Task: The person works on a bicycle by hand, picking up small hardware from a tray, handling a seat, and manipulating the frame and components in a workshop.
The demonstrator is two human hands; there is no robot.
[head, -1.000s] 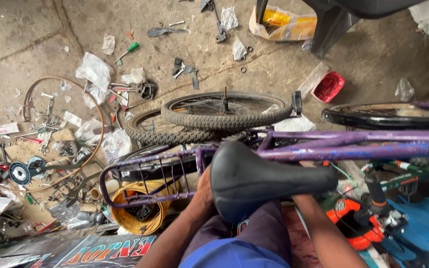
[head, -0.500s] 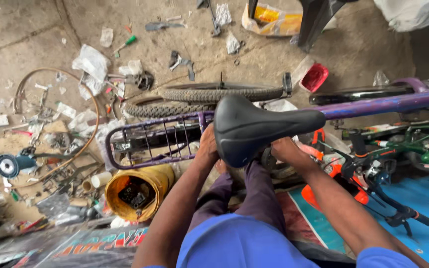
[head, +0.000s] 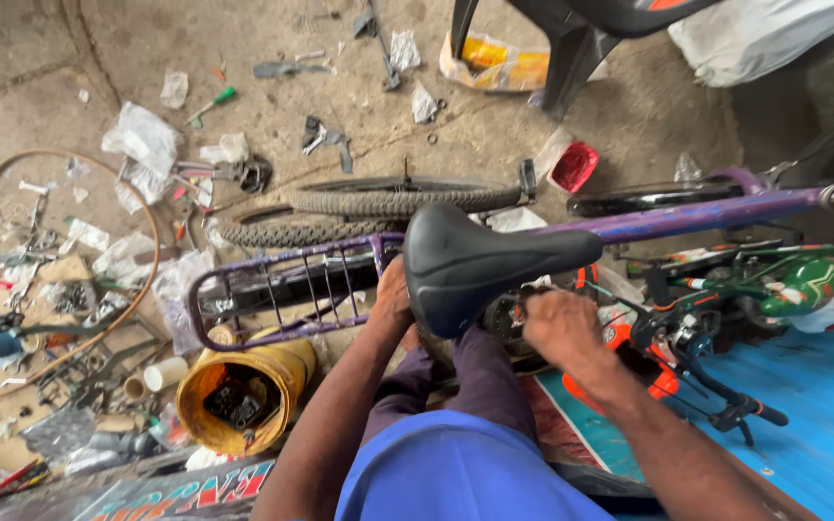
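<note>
My left hand grips under the black saddle; my right hand is clenched beside it, contents hidden. It looks stiff and smooth, best held underneath

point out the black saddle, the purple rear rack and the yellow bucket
black saddle [head: 480,260], head view, middle of its top
purple rear rack [head: 282,289], head view, on its wire bars
yellow bucket [head: 287,362], head view, outer wall near the rim

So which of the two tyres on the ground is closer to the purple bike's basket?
The knobbly tyre lying lower and further left, right behind the purple wire basket. The other tyre sits further back, still on a wheel with a hub.
</note>
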